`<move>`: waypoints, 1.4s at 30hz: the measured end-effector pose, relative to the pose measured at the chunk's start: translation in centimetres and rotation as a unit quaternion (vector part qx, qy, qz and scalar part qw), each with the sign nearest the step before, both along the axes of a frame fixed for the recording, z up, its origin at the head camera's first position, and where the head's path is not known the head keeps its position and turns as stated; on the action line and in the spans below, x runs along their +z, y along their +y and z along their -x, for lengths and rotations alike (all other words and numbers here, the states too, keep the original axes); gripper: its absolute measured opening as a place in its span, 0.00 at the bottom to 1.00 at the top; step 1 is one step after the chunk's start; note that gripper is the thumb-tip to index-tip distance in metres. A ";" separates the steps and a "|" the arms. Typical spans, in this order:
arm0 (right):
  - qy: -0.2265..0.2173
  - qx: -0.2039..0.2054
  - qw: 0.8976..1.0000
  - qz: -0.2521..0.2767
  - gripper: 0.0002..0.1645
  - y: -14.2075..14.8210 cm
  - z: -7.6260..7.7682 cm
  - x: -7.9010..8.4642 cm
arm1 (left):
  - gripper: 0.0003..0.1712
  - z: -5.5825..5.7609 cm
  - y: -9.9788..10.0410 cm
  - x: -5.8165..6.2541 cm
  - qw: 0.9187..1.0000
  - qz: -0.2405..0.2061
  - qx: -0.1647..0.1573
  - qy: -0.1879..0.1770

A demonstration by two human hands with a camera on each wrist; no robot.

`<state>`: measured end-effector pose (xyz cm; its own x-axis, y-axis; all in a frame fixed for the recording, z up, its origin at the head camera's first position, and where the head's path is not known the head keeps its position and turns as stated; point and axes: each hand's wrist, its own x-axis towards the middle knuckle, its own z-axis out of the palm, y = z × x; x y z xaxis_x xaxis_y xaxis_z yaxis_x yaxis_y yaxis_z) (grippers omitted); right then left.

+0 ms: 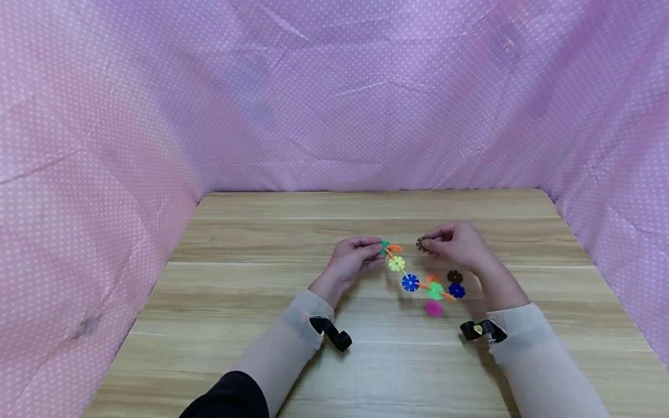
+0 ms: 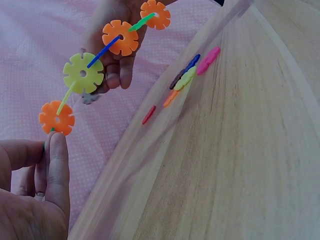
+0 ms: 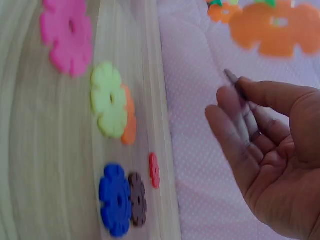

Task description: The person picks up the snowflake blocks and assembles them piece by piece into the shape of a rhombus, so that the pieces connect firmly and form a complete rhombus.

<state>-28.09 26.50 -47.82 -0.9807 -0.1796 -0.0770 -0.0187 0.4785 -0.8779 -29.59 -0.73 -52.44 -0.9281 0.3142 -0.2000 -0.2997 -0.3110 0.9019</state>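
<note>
2 hands (image 1: 349,263) (image 1: 461,246) fwd abv table (image 1: 392,388), pinching discs (image 1: 385,245) (image 1: 420,244).

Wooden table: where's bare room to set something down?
Bare table: near side between the sleeves, left of the left hand, along the far edge. Crowded between left hand and right wrist: loose discs and a raised chain.

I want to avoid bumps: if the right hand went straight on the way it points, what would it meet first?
Seen from the head, the right hand, pinching a brown disc, would probably first meet the orange disc nearest the left hand, though depth is unclear.
</note>
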 end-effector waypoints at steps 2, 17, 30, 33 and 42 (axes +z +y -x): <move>-0.014 0.004 1.000 0.025 0.15 -0.4 0.0 -0.1 | 0.11 0.0 0.0 0.0 1.000 0.000 0.000 -0.001; -0.057 0.025 0.993 0.098 0.18 -2.1 -0.1 -0.2 | 0.11 0.2 0.3 -0.1 1.000 -0.012 0.013 0.005; -0.089 0.006 0.983 0.160 0.15 -3.0 -0.2 -0.8 | 0.12 0.0 0.6 -0.2 1.000 -0.024 0.011 0.013; -0.092 0.003 0.981 0.171 0.15 -3.1 -0.4 -0.5 | 0.12 -0.1 0.7 -0.2 1.000 -0.019 0.011 0.012; -0.084 -0.017 0.985 0.146 0.14 -3.7 -0.9 0.1 | 0.13 -0.3 1.1 -0.8 1.000 -0.014 0.021 0.012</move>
<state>-27.19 22.81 -47.71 -0.9641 -0.1859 -0.1894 0.1511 0.2021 -0.9676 -29.26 0.33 -53.22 -0.9452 0.2795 -0.1687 -0.2633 -0.3474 0.9000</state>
